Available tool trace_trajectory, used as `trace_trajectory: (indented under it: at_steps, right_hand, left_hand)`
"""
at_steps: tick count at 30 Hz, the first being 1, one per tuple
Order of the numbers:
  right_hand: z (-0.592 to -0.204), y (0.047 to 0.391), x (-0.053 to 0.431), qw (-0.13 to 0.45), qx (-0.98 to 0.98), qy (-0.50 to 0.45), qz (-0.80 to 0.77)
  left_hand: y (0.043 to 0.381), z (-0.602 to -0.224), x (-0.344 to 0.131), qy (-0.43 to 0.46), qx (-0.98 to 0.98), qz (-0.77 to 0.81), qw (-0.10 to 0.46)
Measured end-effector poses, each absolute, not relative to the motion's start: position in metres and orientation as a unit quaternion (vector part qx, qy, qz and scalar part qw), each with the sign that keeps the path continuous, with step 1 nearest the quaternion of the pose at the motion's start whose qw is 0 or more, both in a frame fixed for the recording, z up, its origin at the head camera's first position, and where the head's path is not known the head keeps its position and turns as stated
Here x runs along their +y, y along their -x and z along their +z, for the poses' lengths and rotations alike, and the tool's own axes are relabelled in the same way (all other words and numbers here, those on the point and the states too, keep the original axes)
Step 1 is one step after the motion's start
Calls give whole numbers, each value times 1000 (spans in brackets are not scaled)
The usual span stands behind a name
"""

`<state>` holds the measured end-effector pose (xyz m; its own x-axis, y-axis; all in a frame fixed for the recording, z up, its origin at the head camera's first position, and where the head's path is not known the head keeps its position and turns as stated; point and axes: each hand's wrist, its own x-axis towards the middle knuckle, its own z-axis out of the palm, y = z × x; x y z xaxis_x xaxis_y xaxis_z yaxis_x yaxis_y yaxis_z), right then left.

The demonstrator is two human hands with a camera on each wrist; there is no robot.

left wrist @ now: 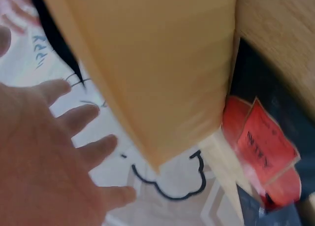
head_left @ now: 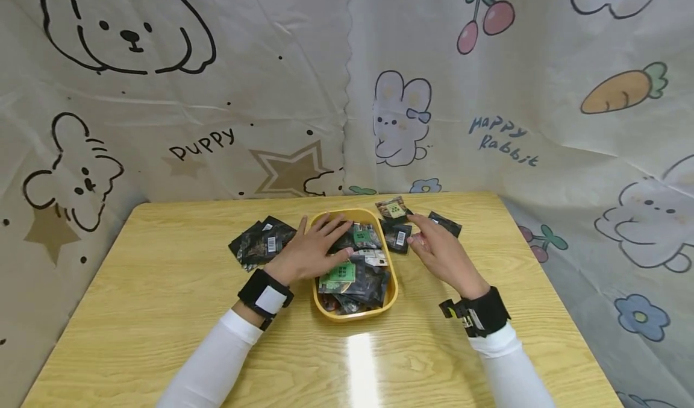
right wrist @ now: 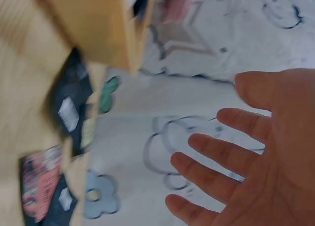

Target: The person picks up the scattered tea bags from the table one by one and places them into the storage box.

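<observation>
A yellow plastic bin [head_left: 394,293] holds several dark sachets [head_left: 367,275], some with green labels. My left hand [head_left: 311,254] is over its left side, fingers spread and straight, overlapping the sachets in the head view. The left wrist view shows that hand [left wrist: 44,157] beside the bin's wall [left wrist: 162,63], with nothing in its fingers. To the right of the bin is my right hand [head_left: 447,263], fingers extended close over loose sachets [head_left: 398,237]. In the right wrist view the palm of that hand [right wrist: 270,162] is bare, its fingers apart.
Left of the bin lies a small pile of dark sachets [head_left: 265,243]; a red label [left wrist: 268,142] shows on one in the left wrist view. More sachets lie at the back right, one with a pale green label [head_left: 394,208]. A printed cloth [head_left: 303,94] hangs behind the wooden table [head_left: 162,311].
</observation>
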<state>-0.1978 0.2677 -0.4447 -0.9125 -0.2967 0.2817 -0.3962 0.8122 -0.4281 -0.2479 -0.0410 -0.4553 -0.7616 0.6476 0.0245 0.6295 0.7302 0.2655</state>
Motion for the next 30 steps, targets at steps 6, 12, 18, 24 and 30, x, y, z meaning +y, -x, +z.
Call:
trace_trajectory:
  at_steps: [6,12,18,24,30]
  right_hand:
    - [-465,229,270,48,-963,-192,185]
    - [-494,245,258,-41,-965,-213,149]
    - [-512,252,252,-11,-963,-237,125]
    - [-515,256,241,62,-972,-211,88]
    - [-504,248,242,96,-974,-198,55]
  left_hand:
    - [249,-450,-80,-306,937,168,-29]
    - [240,-460,-121,-263,949,174,-21]
    - [240,-465,-129,-261,951,162,-25]
    - [242,-475,-133,-254,956,148,-11]
    - [244,-488,-138,-228,966,116,45]
